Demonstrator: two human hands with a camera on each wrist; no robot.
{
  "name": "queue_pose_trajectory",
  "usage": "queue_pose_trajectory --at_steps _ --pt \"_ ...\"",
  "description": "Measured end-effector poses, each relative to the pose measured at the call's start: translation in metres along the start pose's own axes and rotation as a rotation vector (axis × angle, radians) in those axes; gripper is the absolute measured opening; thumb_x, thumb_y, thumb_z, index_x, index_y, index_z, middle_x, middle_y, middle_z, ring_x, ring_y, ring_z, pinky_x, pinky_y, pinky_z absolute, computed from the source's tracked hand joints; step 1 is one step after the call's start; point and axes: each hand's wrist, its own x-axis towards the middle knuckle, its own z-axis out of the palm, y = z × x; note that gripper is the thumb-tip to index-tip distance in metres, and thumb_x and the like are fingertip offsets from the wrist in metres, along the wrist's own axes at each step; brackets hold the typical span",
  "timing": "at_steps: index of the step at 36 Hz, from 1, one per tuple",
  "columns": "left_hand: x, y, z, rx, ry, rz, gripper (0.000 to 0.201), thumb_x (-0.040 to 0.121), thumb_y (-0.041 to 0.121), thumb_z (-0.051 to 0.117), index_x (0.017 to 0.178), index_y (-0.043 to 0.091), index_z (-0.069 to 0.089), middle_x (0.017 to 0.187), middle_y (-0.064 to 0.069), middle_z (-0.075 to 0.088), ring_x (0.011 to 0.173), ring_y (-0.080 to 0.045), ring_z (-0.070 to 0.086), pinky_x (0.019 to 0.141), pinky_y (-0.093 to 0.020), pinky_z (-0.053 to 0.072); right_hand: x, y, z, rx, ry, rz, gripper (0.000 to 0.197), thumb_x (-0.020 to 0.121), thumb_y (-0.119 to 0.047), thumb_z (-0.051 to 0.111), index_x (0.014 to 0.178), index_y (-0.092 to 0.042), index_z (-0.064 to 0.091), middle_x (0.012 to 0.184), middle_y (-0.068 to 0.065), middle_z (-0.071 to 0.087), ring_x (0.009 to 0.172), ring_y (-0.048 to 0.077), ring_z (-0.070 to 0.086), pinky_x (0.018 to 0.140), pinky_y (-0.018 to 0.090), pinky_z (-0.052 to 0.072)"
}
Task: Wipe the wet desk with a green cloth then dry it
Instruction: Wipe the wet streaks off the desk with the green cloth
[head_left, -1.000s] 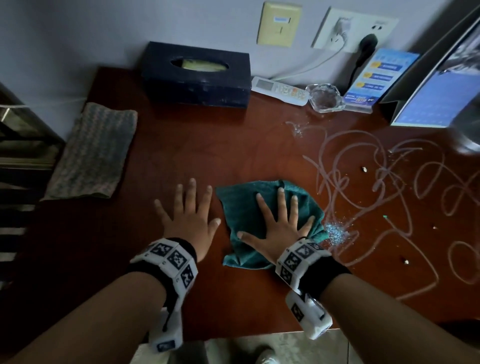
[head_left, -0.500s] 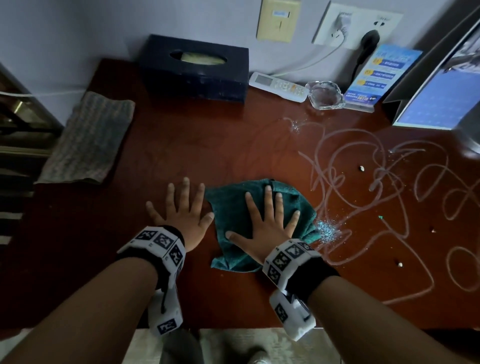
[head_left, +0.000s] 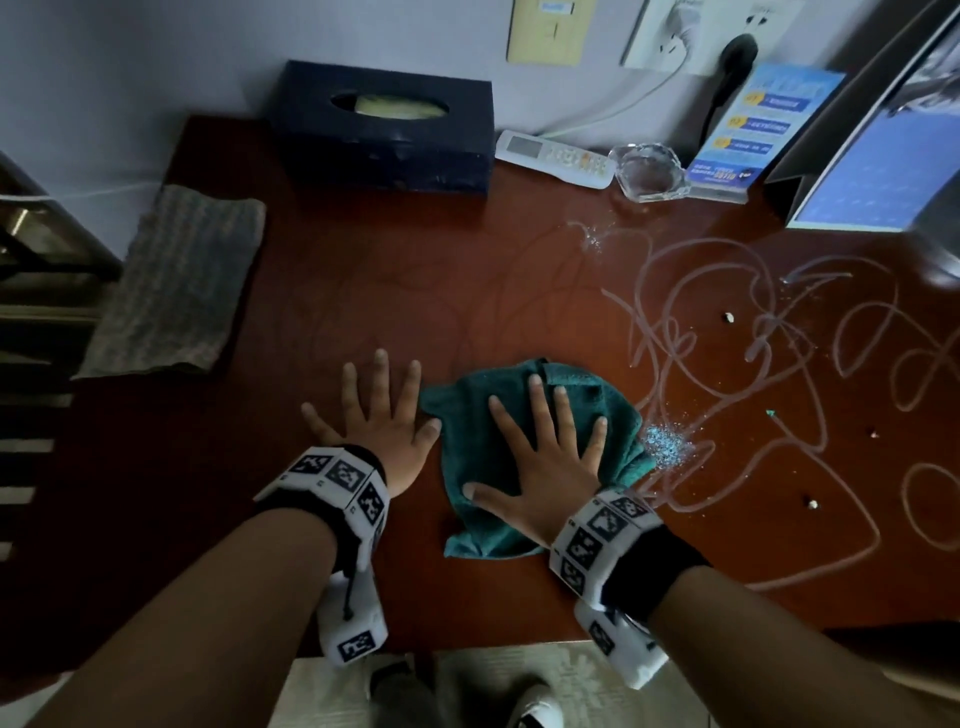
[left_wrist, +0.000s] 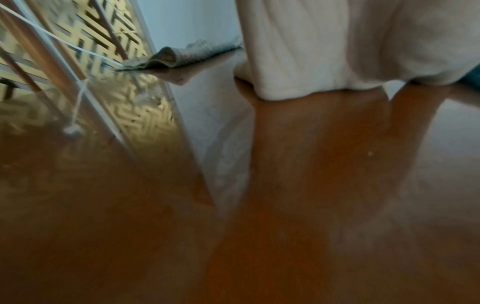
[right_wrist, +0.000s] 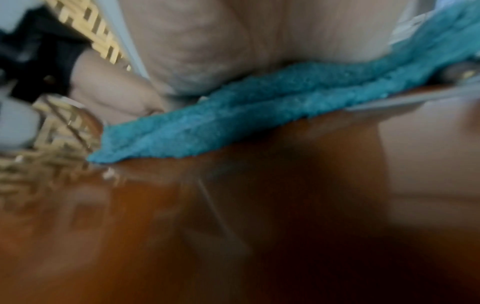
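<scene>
Green cloth (head_left: 524, 457) lies under the flat, spread right hand (head_left: 545, 467) for wiping pressure (left hand (head_left: 382, 431), also spread, braces on the tabletop (head_left: 363, 291)).

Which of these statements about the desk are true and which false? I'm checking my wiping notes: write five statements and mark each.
1. The right hand presses flat on the green cloth. True.
2. The left hand grips the grey cloth. False: it lies flat on the bare desk, apart from that cloth.
3. Wet squiggles lie right of the green cloth. True.
4. The tissue box stands at the desk's near edge. False: it stands at the back, by the wall.
5. The remote lies on the grey cloth. False: it lies beside the glass ashtray.
</scene>
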Motion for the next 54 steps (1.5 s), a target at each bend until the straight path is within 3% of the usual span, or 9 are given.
queue_pose_trajectory --at_steps 12,15,19,21,23,25,33,41,54 --pt "0.000 0.000 -0.003 -0.028 -0.005 0.025 0.060 0.095 0.058 0.007 0.142 0.041 -0.026 0.147 0.006 -0.040 0.138 -0.027 -0.032 0.107 -0.067 -0.009 -0.040 0.019 -0.002 -0.093 -0.113 -0.213 0.090 0.080 -0.077 0.040 0.138 -0.054 -0.026 0.144 -0.011 -0.047 0.131 0.014 -0.046 0.107 0.057 -0.024" --pt "-0.001 -0.001 -0.006 -0.053 -0.032 0.022 0.067 0.087 0.070 0.001 0.140 0.042 -0.028 0.147 0.007 -0.041 0.137 -0.026 -0.034 0.106 -0.066 -0.011 -0.045 0.009 -0.001 -0.017 -0.032 -0.154 0.079 0.082 -0.073 0.029 0.143 -0.051 -0.016 0.147 -0.011 -0.042 0.133 0.012 -0.042 0.110 0.055 -0.022" --pt "-0.001 -0.001 -0.007 -0.007 -0.062 0.015 0.104 0.061 0.093 0.013 0.136 0.039 -0.035 0.143 0.004 -0.047 0.134 -0.029 -0.038 0.103 -0.067 -0.014 -0.044 -0.016 0.011 0.132 0.099 0.023 0.077 0.077 -0.065 0.006 0.149 -0.039 -0.007 0.151 -0.007 -0.035 0.136 0.014 -0.037 0.110 0.049 -0.021" --pt "-0.002 -0.002 -0.006 0.036 -0.069 0.015 0.120 0.053 0.097 0.028 0.133 0.038 -0.040 0.138 0.003 -0.052 0.132 -0.031 -0.041 0.102 -0.068 -0.014 -0.040 -0.025 0.023 0.135 0.153 0.100 0.077 0.080 -0.062 0.011 0.151 -0.034 0.004 0.157 0.001 -0.018 0.141 0.018 -0.025 0.113 0.053 -0.013" --pt "-0.002 -0.002 -0.005 0.070 -0.061 0.014 0.130 0.049 0.096 0.039 0.131 0.036 -0.042 0.135 0.001 -0.055 0.131 -0.032 -0.042 0.102 -0.070 -0.012 -0.035 -0.029 0.030 0.140 0.188 0.153 0.071 0.084 -0.058 0.028 0.149 -0.030 0.025 0.159 0.008 0.015 0.144 0.025 0.004 0.111 0.057 0.004" --pt "-0.003 -0.001 -0.003 0.093 -0.051 0.009 0.134 0.049 0.094 0.045 0.131 0.036 -0.044 0.134 0.001 -0.056 0.130 -0.033 -0.042 0.103 -0.070 -0.010 -0.033 -0.029 0.035 0.103 0.231 0.160 0.067 0.086 -0.058 0.034 0.146 -0.029 0.033 0.155 0.009 0.029 0.142 0.028 0.019 0.106 0.059 0.012" --pt "0.000 -0.002 -0.002 0.088 -0.049 -0.005 0.134 0.049 0.092 0.050 0.131 0.039 -0.042 0.134 0.004 -0.056 0.130 -0.031 -0.043 0.103 -0.069 -0.011 -0.043 -0.006 0.040 -0.001 0.206 0.029 0.064 0.093 -0.064 0.020 0.149 -0.034 0.026 0.158 0.005 0.021 0.144 0.026 0.018 0.105 0.060 0.013" --pt "0.001 0.001 -0.003 0.064 -0.051 -0.017 0.119 0.057 0.093 0.036 0.135 0.040 -0.037 0.138 0.005 -0.052 0.133 -0.030 -0.039 0.104 -0.067 -0.012 -0.057 0.024 0.037 -0.039 0.164 -0.142 0.063 0.094 -0.066 0.016 0.150 -0.038 0.019 0.160 0.001 0.014 0.146 0.024 0.011 0.108 0.058 0.007" --pt "0.001 0.002 -0.002 0.061 -0.022 -0.040 0.111 0.061 0.093 0.031 0.137 0.042 -0.033 0.142 0.006 -0.047 0.135 -0.028 -0.036 0.106 -0.066 -0.011 -0.063 0.082 0.020 -0.213 0.030 -0.556 0.068 0.092 -0.065 0.030 0.151 -0.036 0.013 0.161 0.003 0.006 0.147 0.026 0.004 0.108 0.057 0.006"
